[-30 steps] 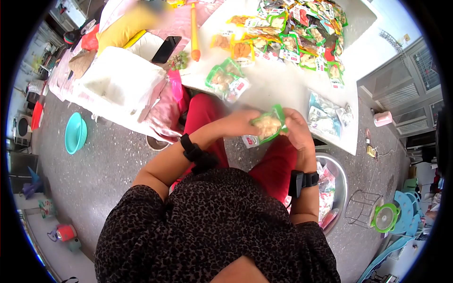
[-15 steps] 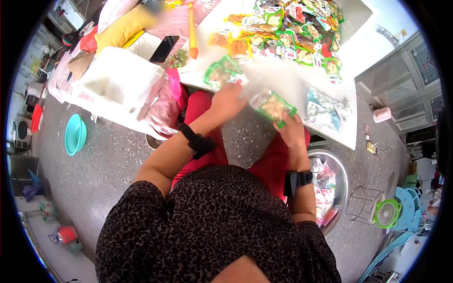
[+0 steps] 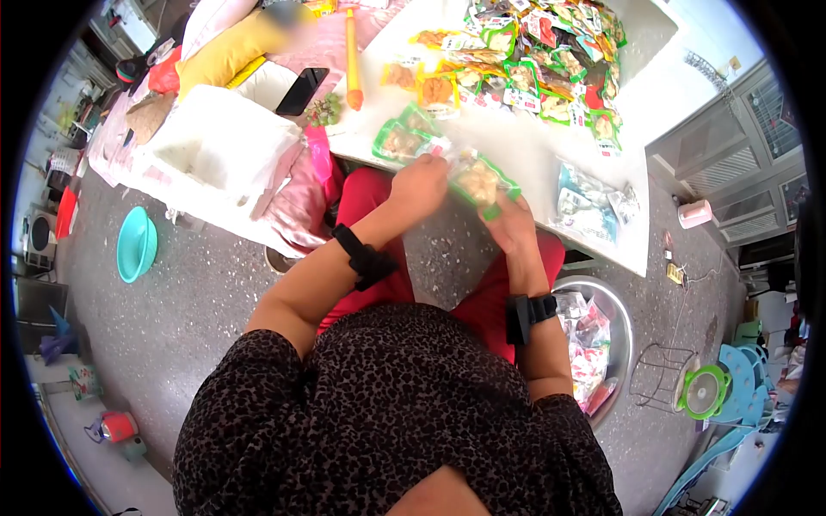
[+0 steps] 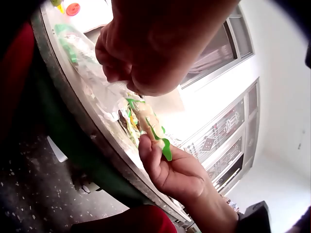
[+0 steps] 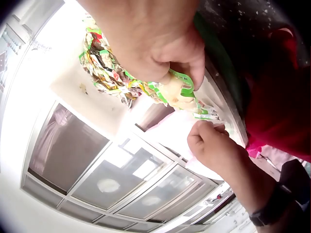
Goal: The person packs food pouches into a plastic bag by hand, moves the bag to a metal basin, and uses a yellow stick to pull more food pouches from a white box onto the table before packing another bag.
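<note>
My right hand [image 3: 512,222] pinches one corner of a green-edged clear snack packet [image 3: 478,179] with pale pieces inside. It holds the packet over the front edge of the white table [image 3: 516,142]. My left hand [image 3: 420,185] is close by on the left, fingers curled at the clear, labelled packet ends. I cannot tell which packet its fingertips grip. Just beyond it lie similar green-edged packets [image 3: 400,138] on the table. In the right wrist view, the left fingers [image 5: 199,131] meet the labelled end of the packet [image 5: 180,94]. The left wrist view has the right thumb [image 4: 146,145] against the packet's edge.
A heap of colourful packets [image 3: 559,64] covers the table's back. Blue-white bags [image 3: 585,206] lie at its right edge. An orange stick [image 3: 353,64], grapes [image 3: 324,110] and a phone [image 3: 303,91] are at the left. A metal basin [image 3: 624,344] of packages stands below right.
Both hands were together on the packet over my lap. The left hand then moved forward to the packets at the table edge. My right hand has brought its packet up and left beside it.
</note>
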`<action>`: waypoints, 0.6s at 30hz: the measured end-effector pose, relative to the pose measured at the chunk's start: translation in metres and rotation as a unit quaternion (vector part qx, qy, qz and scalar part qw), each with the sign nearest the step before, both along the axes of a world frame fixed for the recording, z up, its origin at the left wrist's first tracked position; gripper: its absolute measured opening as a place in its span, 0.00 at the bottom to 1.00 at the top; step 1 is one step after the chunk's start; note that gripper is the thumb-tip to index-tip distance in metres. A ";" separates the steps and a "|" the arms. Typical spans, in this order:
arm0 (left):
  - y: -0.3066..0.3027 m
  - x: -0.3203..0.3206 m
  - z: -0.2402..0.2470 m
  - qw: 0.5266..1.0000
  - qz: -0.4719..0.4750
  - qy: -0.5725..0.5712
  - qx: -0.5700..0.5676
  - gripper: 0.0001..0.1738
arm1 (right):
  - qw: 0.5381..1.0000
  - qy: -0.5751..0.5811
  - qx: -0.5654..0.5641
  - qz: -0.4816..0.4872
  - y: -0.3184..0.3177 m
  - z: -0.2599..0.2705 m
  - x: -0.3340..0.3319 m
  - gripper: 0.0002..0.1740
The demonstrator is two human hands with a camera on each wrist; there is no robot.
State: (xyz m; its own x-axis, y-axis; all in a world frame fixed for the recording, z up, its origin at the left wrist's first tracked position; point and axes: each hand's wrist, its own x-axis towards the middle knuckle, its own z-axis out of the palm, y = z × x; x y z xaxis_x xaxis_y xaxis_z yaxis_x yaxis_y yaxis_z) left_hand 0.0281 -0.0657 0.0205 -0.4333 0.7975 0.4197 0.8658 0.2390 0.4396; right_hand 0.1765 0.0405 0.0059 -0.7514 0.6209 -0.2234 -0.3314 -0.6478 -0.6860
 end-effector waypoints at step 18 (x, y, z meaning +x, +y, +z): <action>-0.005 0.011 0.018 0.994 -0.040 0.092 0.044 0.06 | 0.946 -0.238 0.169 0.138 0.008 0.020 -0.044 0.06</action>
State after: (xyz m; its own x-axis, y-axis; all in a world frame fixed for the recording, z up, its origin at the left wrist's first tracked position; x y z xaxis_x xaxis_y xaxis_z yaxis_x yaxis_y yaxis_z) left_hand 0.0395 -0.0702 0.0384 -0.2798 0.7827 0.5560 0.9479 0.1334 0.2892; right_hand 0.1327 0.0481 0.0262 -0.7594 0.5122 -0.4011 0.2175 -0.3812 -0.8986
